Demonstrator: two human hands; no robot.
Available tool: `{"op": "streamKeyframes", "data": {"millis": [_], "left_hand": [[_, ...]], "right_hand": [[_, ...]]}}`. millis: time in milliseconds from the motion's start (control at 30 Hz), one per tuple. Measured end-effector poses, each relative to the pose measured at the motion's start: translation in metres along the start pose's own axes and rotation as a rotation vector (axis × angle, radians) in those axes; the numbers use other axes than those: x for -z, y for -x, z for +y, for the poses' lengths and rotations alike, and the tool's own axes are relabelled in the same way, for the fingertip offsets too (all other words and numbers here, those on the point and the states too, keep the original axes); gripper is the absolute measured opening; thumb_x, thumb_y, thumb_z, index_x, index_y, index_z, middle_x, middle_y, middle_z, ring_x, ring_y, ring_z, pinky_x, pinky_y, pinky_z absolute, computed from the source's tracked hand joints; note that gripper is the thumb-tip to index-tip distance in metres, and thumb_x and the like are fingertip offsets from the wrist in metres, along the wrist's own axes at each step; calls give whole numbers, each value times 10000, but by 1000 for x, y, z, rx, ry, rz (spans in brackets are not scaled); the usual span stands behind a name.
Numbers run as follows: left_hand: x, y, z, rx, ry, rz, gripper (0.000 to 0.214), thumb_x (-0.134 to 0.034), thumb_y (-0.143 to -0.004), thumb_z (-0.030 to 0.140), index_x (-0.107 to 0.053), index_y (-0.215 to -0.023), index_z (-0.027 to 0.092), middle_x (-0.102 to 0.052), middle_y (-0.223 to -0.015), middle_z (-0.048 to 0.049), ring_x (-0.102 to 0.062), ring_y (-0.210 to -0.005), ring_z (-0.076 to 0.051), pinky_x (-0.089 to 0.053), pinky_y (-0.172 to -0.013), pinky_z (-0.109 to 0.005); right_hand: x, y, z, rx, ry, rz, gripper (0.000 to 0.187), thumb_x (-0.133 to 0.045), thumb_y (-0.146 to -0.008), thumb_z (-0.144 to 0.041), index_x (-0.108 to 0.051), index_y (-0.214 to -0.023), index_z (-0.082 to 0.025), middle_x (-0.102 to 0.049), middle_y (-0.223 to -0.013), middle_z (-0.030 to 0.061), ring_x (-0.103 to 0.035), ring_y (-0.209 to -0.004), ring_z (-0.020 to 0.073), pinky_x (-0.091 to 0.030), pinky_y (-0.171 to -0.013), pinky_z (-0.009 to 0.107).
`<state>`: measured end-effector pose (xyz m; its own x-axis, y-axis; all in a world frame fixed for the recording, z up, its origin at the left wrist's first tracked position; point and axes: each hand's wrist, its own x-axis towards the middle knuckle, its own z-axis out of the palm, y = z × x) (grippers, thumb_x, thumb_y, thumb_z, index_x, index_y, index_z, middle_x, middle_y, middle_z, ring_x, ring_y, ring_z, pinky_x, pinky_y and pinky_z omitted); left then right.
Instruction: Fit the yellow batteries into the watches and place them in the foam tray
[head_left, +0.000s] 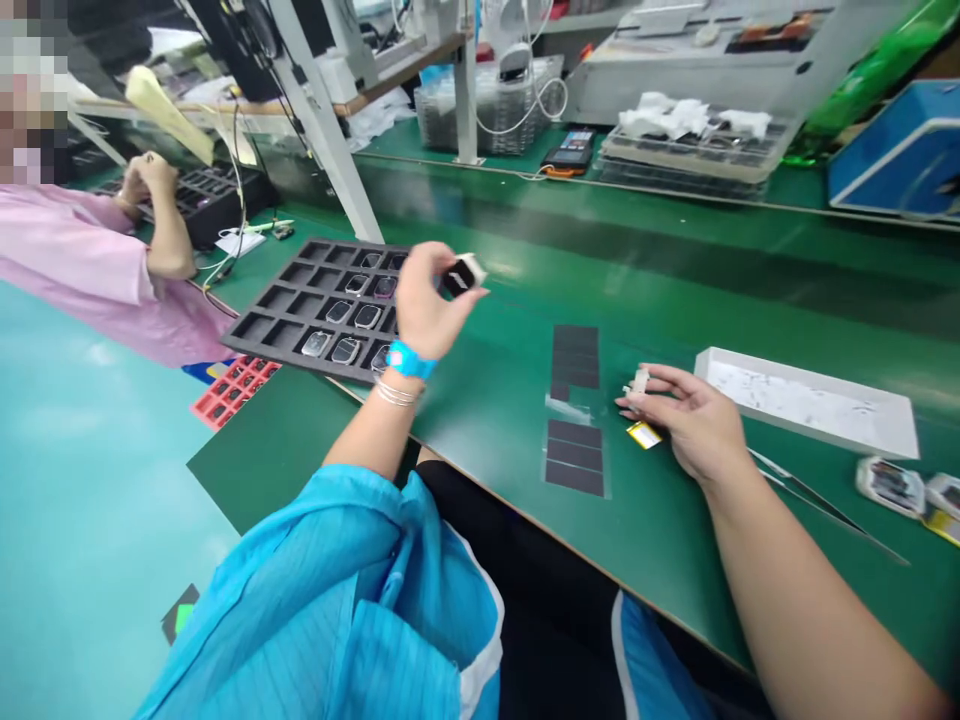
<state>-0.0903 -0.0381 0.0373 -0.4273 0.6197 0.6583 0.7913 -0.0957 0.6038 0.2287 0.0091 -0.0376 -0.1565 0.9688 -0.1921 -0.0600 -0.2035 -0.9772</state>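
Observation:
My left hand (429, 305) is raised by the right edge of a black foam tray (289, 335). Its thumb and fingers are closed on a small square watch (460, 277), with a dark face and a pale rim. Several watch cases (346, 349) sit in the tray's compartments, while others at its left hold nothing. On the right, my right hand (694, 420) pinches a small whitish part (640, 381) above the bench. Just below its fingers is a yellow-edged battery-like piece (643, 434); whether it is attached cannot be made out. Tweezers (825, 500) lie beside the right wrist.
Dark adhesive-looking strips (574, 457) lie on the green bench (495, 400) between my hands. A shallow white box (810, 405) and opened watch cases (890, 485) are at right. A metal post (330, 130) rises behind the tray. A person in pink (82, 250) works at left.

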Motion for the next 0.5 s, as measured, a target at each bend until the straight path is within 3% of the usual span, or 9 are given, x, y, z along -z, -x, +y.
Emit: {"op": "streamKeyframes", "data": {"millis": [133,233,333,500], "left_hand": [[73,-25,-75,194,-198,177,556,-863,-580,130,-456,-949,218,-571,-993,-37,-601,-1003,-244,-482,-963,-424],[114,-35,-125,363,-364,189,548,-846,-561,120,-425,-895,226,-549,-916,-12,-591,-928,-223,-481,-937,-407],[137,-38,-156,453,-472,110,562,-841,-544,110,-411,-882,237,-521,-842,19,-587,-900,-214,-475,-932,-395],[145,-48,-181,639,-501,27,561,-869,-529,143,-401,-822,240,-466,-743,37,-576,-931,-236,-454,-977,-444]], "right_hand": [[-3,2,-3,-2,-13,6,509,-934,-400,-261,-744,-872,-265,-665,-807,-17,-724,-646,176,-637,-569,281],[-3,1,-2,-9,-16,17,530,-934,-390,-260,-740,-883,-250,-667,-804,-18,-727,-648,175,-637,-573,273],[-2,0,0,-9,-11,29,529,-937,-390,-258,-744,-882,-262,-671,-808,-19,-733,-654,180,-634,-564,268],[-2,0,0,-7,-25,34,553,-946,-372,-258,-735,-883,-247,-672,-790,-25,-736,-651,170,-626,-563,238]]}}
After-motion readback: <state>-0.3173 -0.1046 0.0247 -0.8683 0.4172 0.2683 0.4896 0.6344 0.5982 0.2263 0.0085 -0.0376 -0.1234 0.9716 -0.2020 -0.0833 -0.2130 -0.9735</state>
